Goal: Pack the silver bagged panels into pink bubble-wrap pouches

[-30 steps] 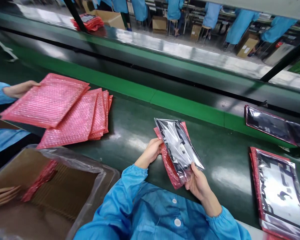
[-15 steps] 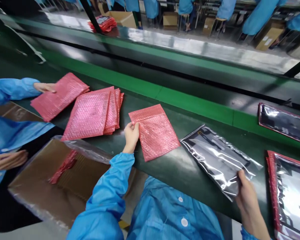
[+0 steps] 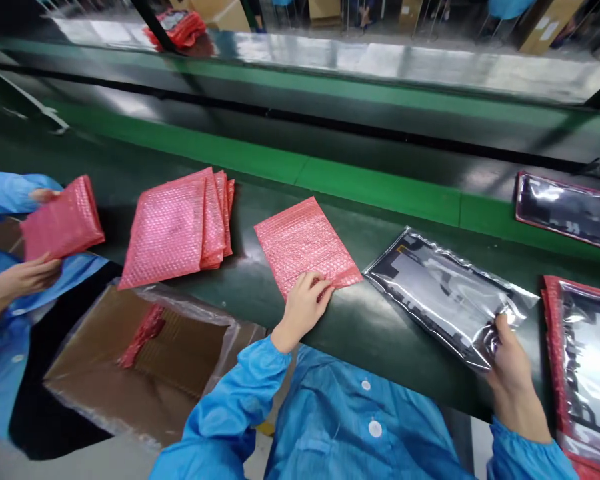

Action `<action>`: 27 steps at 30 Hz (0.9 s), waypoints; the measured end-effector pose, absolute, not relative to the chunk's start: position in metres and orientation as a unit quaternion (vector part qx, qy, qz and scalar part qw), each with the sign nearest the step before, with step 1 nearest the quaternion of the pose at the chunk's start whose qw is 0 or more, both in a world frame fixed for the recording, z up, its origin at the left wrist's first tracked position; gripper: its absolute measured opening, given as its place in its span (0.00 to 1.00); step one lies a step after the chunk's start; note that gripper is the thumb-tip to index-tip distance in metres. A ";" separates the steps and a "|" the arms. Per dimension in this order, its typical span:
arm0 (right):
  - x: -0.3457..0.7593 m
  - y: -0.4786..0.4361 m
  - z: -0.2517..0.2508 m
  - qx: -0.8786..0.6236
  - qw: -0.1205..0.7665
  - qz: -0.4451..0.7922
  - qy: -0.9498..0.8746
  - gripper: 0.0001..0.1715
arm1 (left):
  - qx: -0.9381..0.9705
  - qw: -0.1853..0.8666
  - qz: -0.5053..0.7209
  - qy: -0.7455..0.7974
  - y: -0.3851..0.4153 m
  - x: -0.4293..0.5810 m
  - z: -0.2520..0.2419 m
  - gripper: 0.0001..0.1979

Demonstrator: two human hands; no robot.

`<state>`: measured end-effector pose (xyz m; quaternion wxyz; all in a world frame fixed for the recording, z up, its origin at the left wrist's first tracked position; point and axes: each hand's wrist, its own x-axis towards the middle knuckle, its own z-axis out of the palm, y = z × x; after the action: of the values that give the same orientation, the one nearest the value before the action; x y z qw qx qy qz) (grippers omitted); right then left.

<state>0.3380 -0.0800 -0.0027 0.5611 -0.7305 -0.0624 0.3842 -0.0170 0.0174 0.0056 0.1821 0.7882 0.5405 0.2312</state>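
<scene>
- Pinched between thumb and fingers, the near corner of the clear plastic bag (image 3: 450, 293) is held by the right hand (image 3: 513, 370); the film crumples into shiny creases where it is gripped.
- That bag lies flat on the dark green belt (image 3: 260, 293), right of centre, glossy and wrinkled, with a flat dark part inside it. There are pale marks on the part and a small yellow spot at the far corner, all too blurred to read.
- Left hand (image 3: 303, 310) rests with bent fingers on top of the near edge of a pink bubble pouch (image 3: 303, 240); I cannot tell whether the thumb is tucked under it or the hand only presses down.
- The pouch is rectangular, dimpled all over with small bubbles, and lies flat on the belt just left of the bag, not touching it.
- Further left, a fanned stack of pink pouches (image 3: 180, 227) lies on the belt.
- Below the stack stands an open cardboard box (image 3: 170, 360) lined with cloudy plastic film.
- At the left edge, a co-worker's hands (image 3: 27, 277) in blue sleeves hold another pink pouch (image 3: 63, 217) up off the belt.
- On the right lie more bagged parts (image 3: 585, 347) on pink padding.
</scene>
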 end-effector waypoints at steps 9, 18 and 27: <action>0.343 -0.111 -0.003 -0.715 0.528 0.458 0.032 0.28 | 0.733 0.241 0.187 0.608 0.033 -0.011 0.020 0.15; 0.306 -0.092 0.018 -0.675 0.467 0.569 -0.056 0.22 | 0.714 0.206 0.191 0.642 0.028 -0.010 0.017 0.13; 0.321 -0.080 0.006 -0.663 0.452 0.588 -0.096 0.26 | 0.772 0.197 0.163 0.583 0.028 0.001 0.028 0.09</action>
<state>0.3210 -0.0797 0.0058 0.4521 -0.6634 -0.0957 0.5885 0.0012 0.0284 0.0278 0.1966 0.7717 0.5826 0.1627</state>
